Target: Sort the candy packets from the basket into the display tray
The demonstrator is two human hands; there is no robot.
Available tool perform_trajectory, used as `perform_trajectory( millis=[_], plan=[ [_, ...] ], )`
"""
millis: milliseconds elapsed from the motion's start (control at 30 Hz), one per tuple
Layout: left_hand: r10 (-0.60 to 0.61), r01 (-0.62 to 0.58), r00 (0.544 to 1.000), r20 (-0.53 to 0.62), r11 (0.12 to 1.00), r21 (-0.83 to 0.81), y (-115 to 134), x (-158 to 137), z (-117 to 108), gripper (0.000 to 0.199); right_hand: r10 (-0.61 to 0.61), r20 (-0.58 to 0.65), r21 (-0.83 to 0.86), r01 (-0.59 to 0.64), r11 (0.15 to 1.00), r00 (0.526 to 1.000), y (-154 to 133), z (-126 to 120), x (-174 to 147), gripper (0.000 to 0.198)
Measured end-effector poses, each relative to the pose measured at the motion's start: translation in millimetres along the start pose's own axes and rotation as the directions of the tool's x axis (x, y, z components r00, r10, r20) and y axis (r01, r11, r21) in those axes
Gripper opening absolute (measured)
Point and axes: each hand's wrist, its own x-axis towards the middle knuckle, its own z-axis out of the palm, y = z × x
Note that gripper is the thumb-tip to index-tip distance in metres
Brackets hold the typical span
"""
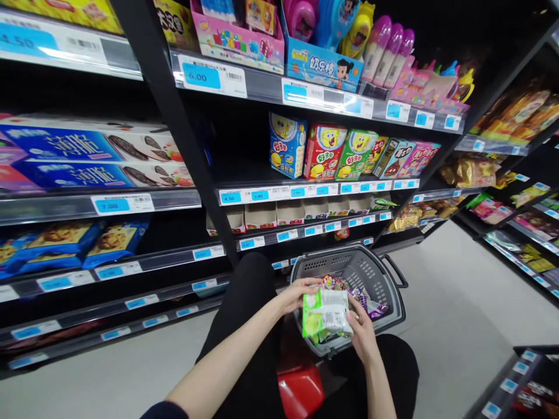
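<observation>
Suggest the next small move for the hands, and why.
Probably lift the green-and-white packet toward the shelf boxes: the left hand and right hand hold it over the basket, and several boxes look unfilled.

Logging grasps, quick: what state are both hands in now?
Left hand: holding the green-and-white packet near its upper left.
Right hand: holding the packet's right side.

Worn on the head, the one camera looked forward and down, close over the bare left hand [301, 295] and bare right hand [362, 329]. Its wide, tilted view took in the grey perforated plastic basket [371, 276] just below the fingers [311, 282] and the black tiered shelving [182, 128] farther off, beyond them.
</observation>
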Motion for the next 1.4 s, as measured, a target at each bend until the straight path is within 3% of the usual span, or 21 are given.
perform_trajectory(
  millis=[67, 133, 200, 300, 433, 500, 667, 767, 867, 967, 1100, 1167, 1267, 1400],
  plan=[
    [0.081, -0.083, 0.996, -0.046, 0.996, -0.035, -4.5, 1.9, 5.1, 0.07, -0.096, -0.122, -0.014, 0.095, 0.995, 0.988, 5.7, -3.4, 5.5, 0.068],
    [0.103, -0.103, 0.995, -0.003, 0.994, -0.02, -9.2, 1.1, 11.9, 0.092, -0.167, -0.221, -0.092, 0.15, 0.984, 0.961, 9.2, -6.3, 9.5, 0.068],
    [0.094, -0.096, 0.995, 0.029, 0.992, 0.078, -13.8, -0.5, 17.5, 0.1, -0.208, -0.254, -0.206, 0.157, 0.966, 0.945, 9.9, -8.6, 11.2, 0.065],
    [0.11, -0.098, 0.993, -0.038, 0.964, 0.246, -18.0, 0.1, 19.6, 0.074, -0.212, -0.201, -0.325, 0.139, 0.935, 0.956, 6.7, -10.9, 9.8, 0.059],
    [0.174, -0.127, 0.979, -0.111, 0.932, 0.338, -15.5, 5.8, 14.5, 0.051, -0.244, -0.183, -0.431, 0.145, 0.89, 0.952, 3.1, -11.8, 6.3, 0.047],
    [0.234, -0.163, 0.962, -0.14, 0.906, 0.39, -12.6, 7.8, 12.9, 0.039, -0.336, -0.189, -0.561, 0.18, 0.808, 0.923, 3.1, -11.4, 5.1, 0.039],
    [0.332, -0.217, 0.927, -0.173, 0.853, 0.474, -10.1, 8.3, 14.0, 0.019, -0.58, -0.074, -0.846, 0.257, 0.468, 0.812, 2.5, -5.4, 3.6, 0.032],
    [0.355, -0.227, 0.913, -0.199, 0.851, 0.473, -12.7, 9.3, 15.6, 0.018, -0.624, -0.124, -0.898, 0.181, 0.402, 0.771, 1.9, 1.8, 3.7, 0.04],
    [0.368, -0.237, 0.901, -0.229, 0.861, 0.45, -14.7, 11.2, 17.0, 0.018, -0.632, -0.207, -0.893, 0.12, 0.434, 0.746, 1.8, 8.9, 5.7, 0.042],
    [0.364, -0.248, 0.9, -0.242, 0.881, 0.403, -14.7, 12.8, 17.3, 0.019, -0.601, -0.284, -0.835, 0.115, 0.538, 0.747, 2.7, 10.6, 9.8, 0.04],
    [0.31, -0.237, 0.925, -0.217, 0.922, 0.308, -13.5, 12.9, 13.9, 0.024, -0.378, -0.33, -0.537, 0.157, 0.829, 0.865, 7.4, 2.3, 14.4, 0.035],
    [0.249, -0.198, 0.951, -0.181, 0.945, 0.262, -12.5, 11.8, 11.7, 0.023, -0.26, -0.305, -0.349, 0.146, 0.926, 0.916, 9.8, -3.7, 14.7, 0.036],
    [0.137, -0.113, 0.985, -0.106, 0.972, 0.206, -7.9, 9.0, 10.0, 0.019, -0.199, -0.28, -0.22, 0.139, 0.966, 0.939, 9.2, -11.6, 13.2, 0.031],
    [0.032, -0.032, 0.999, -0.001, 0.983, 0.182, 1.4, 5.1, 10.7, 0.032, -0.134, -0.23, -0.116, 0.11, 0.987, 0.964, 5.7, -19.1, 12.5, 0.031]
  ],
)
